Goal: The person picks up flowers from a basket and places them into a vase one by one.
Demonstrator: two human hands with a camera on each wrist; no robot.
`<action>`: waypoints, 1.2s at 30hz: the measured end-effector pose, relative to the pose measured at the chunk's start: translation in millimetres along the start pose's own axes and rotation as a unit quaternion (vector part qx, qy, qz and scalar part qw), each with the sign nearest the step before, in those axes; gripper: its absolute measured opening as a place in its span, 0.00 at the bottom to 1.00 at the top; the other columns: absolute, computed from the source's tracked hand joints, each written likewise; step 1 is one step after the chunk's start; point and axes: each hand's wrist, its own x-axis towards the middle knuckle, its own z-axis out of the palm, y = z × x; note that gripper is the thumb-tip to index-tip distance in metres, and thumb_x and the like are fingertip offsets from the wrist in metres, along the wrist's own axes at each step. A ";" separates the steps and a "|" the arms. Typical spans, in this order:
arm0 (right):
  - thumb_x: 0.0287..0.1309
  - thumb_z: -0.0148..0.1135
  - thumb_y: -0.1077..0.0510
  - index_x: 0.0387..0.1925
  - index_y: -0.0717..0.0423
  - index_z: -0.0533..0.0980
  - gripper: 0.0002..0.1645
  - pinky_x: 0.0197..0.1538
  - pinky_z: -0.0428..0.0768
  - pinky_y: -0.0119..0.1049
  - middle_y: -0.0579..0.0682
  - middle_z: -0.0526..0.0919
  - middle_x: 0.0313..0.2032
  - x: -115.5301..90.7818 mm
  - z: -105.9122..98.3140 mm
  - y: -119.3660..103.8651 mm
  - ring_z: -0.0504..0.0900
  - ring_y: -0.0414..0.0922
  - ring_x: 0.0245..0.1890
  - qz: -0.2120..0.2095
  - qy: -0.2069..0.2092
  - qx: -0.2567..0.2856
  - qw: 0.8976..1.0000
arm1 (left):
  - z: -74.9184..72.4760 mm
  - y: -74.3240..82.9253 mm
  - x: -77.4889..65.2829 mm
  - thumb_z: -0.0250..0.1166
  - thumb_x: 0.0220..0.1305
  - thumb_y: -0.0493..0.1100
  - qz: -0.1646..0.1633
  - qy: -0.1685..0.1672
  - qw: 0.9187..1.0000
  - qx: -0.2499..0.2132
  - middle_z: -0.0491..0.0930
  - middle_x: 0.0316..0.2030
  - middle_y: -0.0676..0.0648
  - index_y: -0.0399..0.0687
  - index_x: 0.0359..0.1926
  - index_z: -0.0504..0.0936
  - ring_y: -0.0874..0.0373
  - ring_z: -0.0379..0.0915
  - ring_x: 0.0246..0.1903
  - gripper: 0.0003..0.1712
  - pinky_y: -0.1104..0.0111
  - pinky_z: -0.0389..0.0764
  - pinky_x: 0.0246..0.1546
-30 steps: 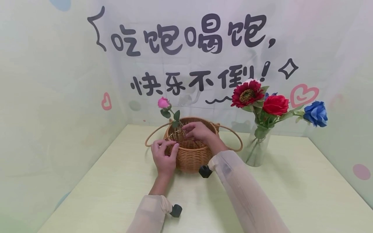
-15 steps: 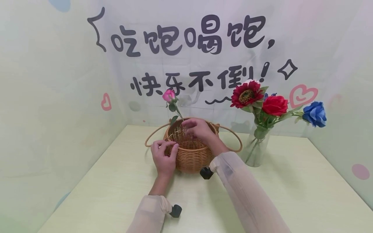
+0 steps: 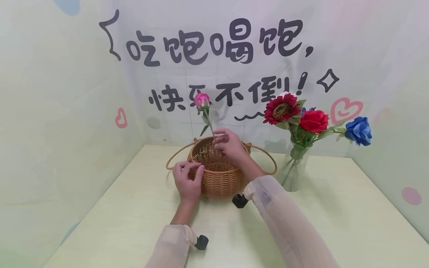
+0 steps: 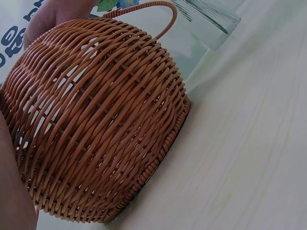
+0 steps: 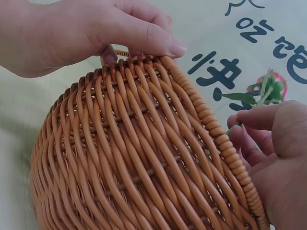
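A brown wicker basket [image 3: 222,185] with two loop handles stands on the table. My left hand [image 3: 187,182] grips its near left rim; in the right wrist view the thumb of that left hand [image 5: 91,36] lies along the rim. Over the basket's mouth, my right hand [image 3: 232,149] pinches the green stem of a pink rose [image 3: 202,101]. The bloom points up and slightly left. In the right wrist view the rose [image 5: 272,88] shows above the fingertips, and the stem's lower end is hidden by the basket wall.
Right of the basket, a clear glass vase [image 3: 295,174] holds a dark red flower [image 3: 282,109], a red rose [image 3: 313,121] and a blue rose [image 3: 358,131]. A printed cloth wall [image 3: 161,130] rises behind the table [image 3: 134,223].
My right hand has risen slightly, lifting the rose higher and to the right. The stem has turned more upright. My left hand stays on the basket rim.
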 end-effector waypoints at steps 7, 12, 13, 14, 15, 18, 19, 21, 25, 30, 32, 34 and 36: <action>0.58 0.60 0.73 0.57 0.62 0.76 0.24 0.26 0.77 0.37 0.62 0.81 0.44 -2.3 -4.9 -2.0 0.78 0.44 0.30 -0.020 0.028 -0.008 0.999 | -0.8 -1.5 -0.9 0.72 0.53 0.40 -0.001 -0.004 1.000 0.005 0.71 0.35 0.42 0.45 0.30 0.85 0.48 0.64 0.43 0.05 0.59 0.63 0.47; 0.59 0.62 0.71 0.54 0.65 0.77 0.20 0.26 0.78 0.35 0.58 0.81 0.41 -6.4 -6.2 -7.4 0.80 0.44 0.32 -0.038 0.046 0.009 0.998 | -0.8 -2.2 -1.6 0.72 0.55 0.41 -0.006 -0.009 1.000 0.000 0.71 0.35 0.42 0.46 0.31 0.85 0.48 0.64 0.44 0.05 0.60 0.63 0.47; 0.59 0.62 0.70 0.53 0.66 0.78 0.19 0.25 0.78 0.35 0.59 0.82 0.40 -7.1 -6.5 -8.6 0.80 0.44 0.32 -0.041 0.049 0.014 0.998 | -0.7 -2.1 -1.7 0.72 0.55 0.41 -0.007 -0.009 1.000 -0.002 0.71 0.35 0.42 0.46 0.31 0.85 0.48 0.64 0.44 0.05 0.60 0.63 0.48; 0.59 0.62 0.70 0.52 0.66 0.78 0.18 0.26 0.78 0.34 0.61 0.82 0.40 -7.8 -6.9 -9.6 0.80 0.46 0.32 -0.044 0.051 0.018 0.998 | -0.6 -1.6 -1.7 0.72 0.54 0.40 -0.008 -0.008 1.000 -0.003 0.71 0.35 0.42 0.46 0.30 0.85 0.48 0.64 0.44 0.04 0.60 0.63 0.48; 0.59 0.63 0.69 0.51 0.67 0.79 0.17 0.26 0.78 0.34 0.62 0.82 0.40 -8.5 -7.3 -10.7 0.80 0.47 0.32 -0.047 0.053 0.021 0.997 | -0.5 -1.1 -1.7 0.73 0.54 0.39 -0.009 -0.007 1.000 -0.003 0.71 0.35 0.42 0.45 0.30 0.85 0.47 0.64 0.44 0.04 0.60 0.63 0.48; 0.59 0.63 0.68 0.48 0.69 0.79 0.15 0.26 0.78 0.34 0.67 0.81 0.39 -10.3 -9.3 -13.3 0.79 0.50 0.29 -0.060 0.062 0.028 0.996 | 0.2 2.6 -0.8 0.73 0.52 0.36 -0.006 0.003 1.000 -0.006 0.71 0.35 0.39 0.43 0.29 0.85 0.45 0.64 0.43 0.04 0.61 0.62 0.47; 0.59 0.64 0.68 0.48 0.69 0.80 0.14 0.26 0.79 0.35 0.67 0.82 0.39 -10.8 -10.1 -13.9 0.78 0.51 0.28 -0.064 0.065 0.029 0.995 | 0.4 4.7 0.0 0.73 0.51 0.34 -0.004 0.006 1.000 -0.007 0.71 0.34 0.38 0.41 0.29 0.85 0.43 0.64 0.43 0.04 0.61 0.61 0.47; 0.58 0.65 0.67 0.46 0.68 0.80 0.13 0.27 0.79 0.37 0.64 0.82 0.36 -12.2 -11.4 -15.6 0.78 0.50 0.26 -0.074 0.072 0.028 0.994 | 0.4 10.9 1.8 0.72 0.50 0.30 -0.002 0.011 1.000 -0.012 0.70 0.34 0.35 0.38 0.28 0.84 0.39 0.63 0.42 0.05 0.61 0.61 0.47; 0.58 0.66 0.66 0.45 0.67 0.81 0.13 0.27 0.80 0.39 0.58 0.82 0.31 -17.0 -13.4 -20.1 0.78 0.49 0.26 -0.088 0.080 0.033 0.992 | -0.7 22.6 4.7 0.71 0.48 0.27 -0.010 0.011 1.000 -0.016 0.69 0.33 0.33 0.34 0.28 0.83 0.37 0.62 0.41 0.05 0.59 0.60 0.47; 0.59 0.65 0.65 0.45 0.66 0.80 0.13 0.27 0.79 0.35 0.55 0.82 0.30 -27.0 -15.0 -29.5 0.78 0.47 0.27 -0.112 0.090 0.041 0.989 | -0.3 9.4 2.2 0.73 0.49 0.33 -0.014 0.002 1.000 -0.012 0.71 0.34 0.40 0.41 0.29 0.85 0.44 0.63 0.44 0.05 0.58 0.61 0.47; 0.59 0.65 0.65 0.46 0.66 0.80 0.13 0.28 0.78 0.33 0.54 0.82 0.31 -31.7 -15.5 -33.8 0.78 0.44 0.27 -0.123 0.097 0.040 0.987 | 0.0 3.9 1.1 0.73 0.50 0.35 -0.017 -0.001 1.000 -0.012 0.71 0.35 0.41 0.44 0.30 0.85 0.45 0.63 0.44 0.05 0.58 0.61 0.47; 0.59 0.65 0.65 0.46 0.65 0.80 0.13 0.29 0.78 0.33 0.53 0.82 0.32 -35.7 -15.7 -37.4 0.78 0.43 0.28 -0.132 0.106 0.041 0.985 | -0.5 3.1 0.7 0.73 0.51 0.36 -0.022 -0.005 1.000 -0.012 0.71 0.35 0.42 0.45 0.31 0.86 0.47 0.63 0.44 0.05 0.59 0.61 0.47; 0.59 0.65 0.65 0.46 0.64 0.81 0.13 0.30 0.78 0.32 0.53 0.82 0.34 -39.0 -15.9 -40.2 0.78 0.42 0.29 -0.137 0.115 0.037 0.983 | -0.6 3.5 0.8 0.73 0.52 0.35 -0.024 -0.007 1.000 -0.009 0.70 0.35 0.42 0.45 0.31 0.86 0.48 0.63 0.45 0.05 0.59 0.61 0.48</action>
